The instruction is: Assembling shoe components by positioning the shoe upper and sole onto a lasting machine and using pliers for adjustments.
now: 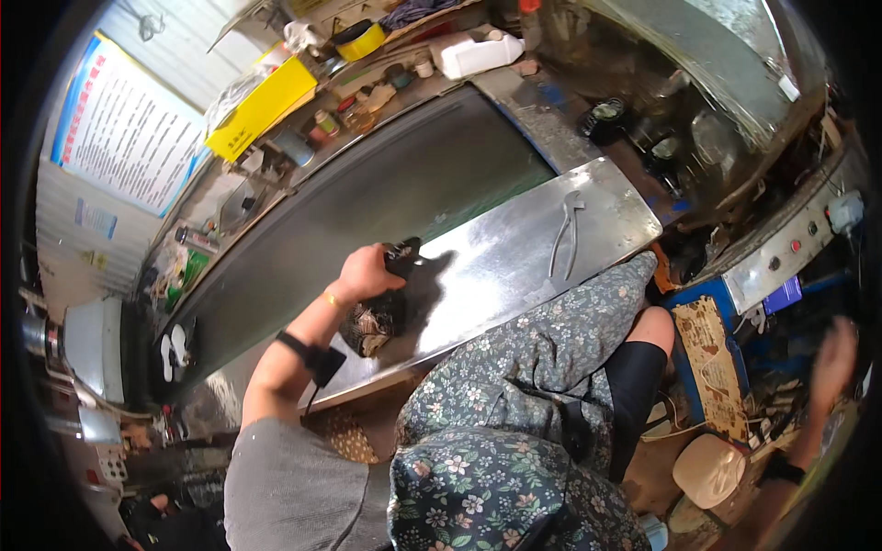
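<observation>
My left hand [366,274] is closed on a dark shoe-shaped piece [375,321] over the near left part of a shiny metal plate [478,285]. The piece has a black top part and a brown, mottled lower end; my fingers hide some of it. Far out to the right, my right hand [831,363] is raised beside the machine's side, smeared by motion, so its fingers cannot be made out. A pair of pincers [565,241] lies on the right half of the plate, apart from both hands.
Beyond the plate runs a dark green conveyor belt [367,184]. A yellow box [262,108], a white jug [476,55] and small containers line its far edge. A control panel with buttons [781,253] and a beige stool seat [709,470] are at the right. Flowered cloth [524,413] covers my lap.
</observation>
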A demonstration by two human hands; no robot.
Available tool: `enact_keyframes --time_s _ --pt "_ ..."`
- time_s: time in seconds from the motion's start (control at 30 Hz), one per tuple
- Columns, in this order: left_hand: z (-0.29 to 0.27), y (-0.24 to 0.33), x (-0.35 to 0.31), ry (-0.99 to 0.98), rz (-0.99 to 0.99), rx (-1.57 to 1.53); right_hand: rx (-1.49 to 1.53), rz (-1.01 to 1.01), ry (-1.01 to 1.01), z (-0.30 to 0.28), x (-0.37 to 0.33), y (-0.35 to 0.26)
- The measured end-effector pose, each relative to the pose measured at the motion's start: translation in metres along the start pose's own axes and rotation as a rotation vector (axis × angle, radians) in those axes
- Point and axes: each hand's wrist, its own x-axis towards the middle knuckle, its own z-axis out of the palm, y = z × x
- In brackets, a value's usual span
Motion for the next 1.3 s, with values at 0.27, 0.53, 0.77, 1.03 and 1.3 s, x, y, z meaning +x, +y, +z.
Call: enact_keyframes --time_s 0.27,0.53,0.77,1.03,1.3 --pt "-0.017 0.174 -0.074 0.193 1.614 -0.106 1.646 0.427 -0.437 0.08 0.02 -0.372" --pt "0.068 0.245 -0.027 -0.17 0.391 -1.271 1.156 0.2 -0.165 0.019 -0.001 -0.383" --pt "0.107 0.275 -0.01 -0.351 0.384 -1.334 1.092 0.154 -0.208 0.024 -0.006 -0.364" --pt "0.123 0.26 0.038 -0.747 0.382 -1.094 1.635 0.894 -0.461 0.042 -0.098 -0.411" --pt "0.136 0.232 0.009 -0.75 0.305 -1.314 1.46 1.228 -1.08 0.071 -0.098 -0.411"
